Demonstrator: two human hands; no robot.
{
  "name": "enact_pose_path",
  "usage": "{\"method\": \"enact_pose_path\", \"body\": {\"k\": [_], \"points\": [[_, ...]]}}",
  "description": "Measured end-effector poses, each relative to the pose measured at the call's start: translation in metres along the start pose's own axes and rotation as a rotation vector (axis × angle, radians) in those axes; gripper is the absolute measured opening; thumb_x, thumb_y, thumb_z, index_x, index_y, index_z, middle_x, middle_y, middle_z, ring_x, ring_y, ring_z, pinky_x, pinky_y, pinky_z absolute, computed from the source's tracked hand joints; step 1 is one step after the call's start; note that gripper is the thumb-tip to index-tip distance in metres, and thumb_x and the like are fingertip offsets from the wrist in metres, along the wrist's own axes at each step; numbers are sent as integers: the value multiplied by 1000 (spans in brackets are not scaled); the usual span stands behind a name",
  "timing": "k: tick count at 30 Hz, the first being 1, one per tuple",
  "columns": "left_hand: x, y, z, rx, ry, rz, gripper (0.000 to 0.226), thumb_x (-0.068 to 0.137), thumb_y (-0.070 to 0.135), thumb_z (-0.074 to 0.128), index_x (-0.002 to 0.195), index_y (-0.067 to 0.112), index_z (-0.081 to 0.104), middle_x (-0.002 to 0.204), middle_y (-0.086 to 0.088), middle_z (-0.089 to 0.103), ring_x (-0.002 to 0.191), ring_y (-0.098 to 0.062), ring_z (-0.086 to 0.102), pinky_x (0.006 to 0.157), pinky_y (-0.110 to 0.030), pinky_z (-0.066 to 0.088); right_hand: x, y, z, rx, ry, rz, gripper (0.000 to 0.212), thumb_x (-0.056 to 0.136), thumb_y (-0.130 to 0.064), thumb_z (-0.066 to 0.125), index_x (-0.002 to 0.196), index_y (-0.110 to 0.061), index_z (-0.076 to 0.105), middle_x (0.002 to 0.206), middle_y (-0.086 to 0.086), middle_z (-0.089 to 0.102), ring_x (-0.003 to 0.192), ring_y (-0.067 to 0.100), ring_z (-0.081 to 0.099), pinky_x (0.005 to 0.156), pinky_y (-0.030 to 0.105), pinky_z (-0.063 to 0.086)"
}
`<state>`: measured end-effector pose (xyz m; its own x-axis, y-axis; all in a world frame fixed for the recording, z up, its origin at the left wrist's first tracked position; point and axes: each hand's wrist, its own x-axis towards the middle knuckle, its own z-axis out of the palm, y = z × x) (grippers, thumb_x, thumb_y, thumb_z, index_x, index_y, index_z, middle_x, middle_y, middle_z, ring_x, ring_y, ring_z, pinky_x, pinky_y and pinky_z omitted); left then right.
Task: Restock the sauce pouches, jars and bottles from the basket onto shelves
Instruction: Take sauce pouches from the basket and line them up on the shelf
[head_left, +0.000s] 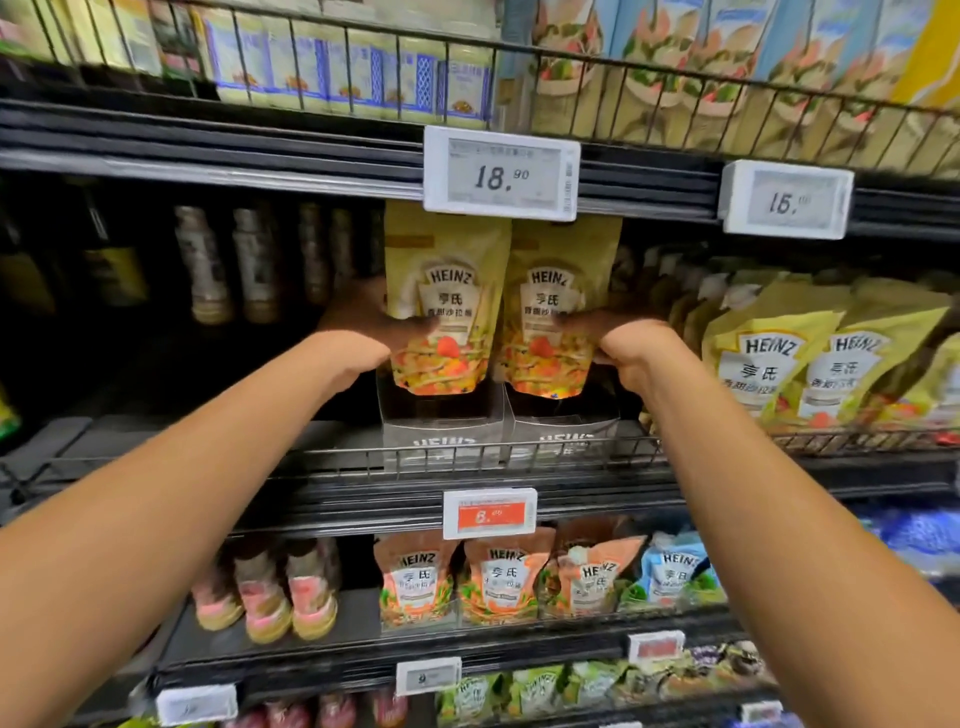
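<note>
Gripping one yellow HEINZ pouch each, left hand (363, 318) clasps the left pouch (448, 270) and right hand (621, 345) the right pouch (558, 260), just below the 18.90 price tag (501, 174).

Two grips are in view. The left grip (363, 319) holds one left pouch (447, 291) and the right grip (618, 338) holds one right pouch (561, 291), so two yellow pouches are held. Just under them stand two display boxes (441, 431).

- **Right of the right grip:** three shelved yellow pouches (763, 364) show their fronts, possibly more in the blur behind.
- **Left of the left grip:** four brown bottles (202, 265).
- **Below the grips:** three pink bottles (262, 597), three orange pouches (501, 577) and one blue pouch (670, 571).
- **On the shelf edges:** seven price tags (501, 174).
</note>
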<state>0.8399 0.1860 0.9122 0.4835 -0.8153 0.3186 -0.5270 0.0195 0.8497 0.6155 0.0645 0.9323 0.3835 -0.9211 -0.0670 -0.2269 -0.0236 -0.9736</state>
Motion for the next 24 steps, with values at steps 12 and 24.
{"method": "enact_pose_path", "body": {"k": [12, 24], "points": [[12, -7, 9, 136, 78, 3, 51, 69, 12, 88, 115, 16, 66, 110, 0, 70, 93, -14, 64, 73, -21, 47, 39, -3, -7, -145, -75, -10, 41, 84, -1, 76, 122, -7, 62, 119, 8, 70, 106, 20, 67, 71, 27, 59], [28, -7, -10, 162, 115, 67, 31, 78, 24, 84, 107, 23, 74, 89, 15, 65, 78, 3, 61, 69, -14, 43, 43, 2, -12, 32, -18, -80, 33, 89, -7, 72, 121, -6, 61, 123, 8, 68, 112, 24, 64, 80, 31, 58]]}}
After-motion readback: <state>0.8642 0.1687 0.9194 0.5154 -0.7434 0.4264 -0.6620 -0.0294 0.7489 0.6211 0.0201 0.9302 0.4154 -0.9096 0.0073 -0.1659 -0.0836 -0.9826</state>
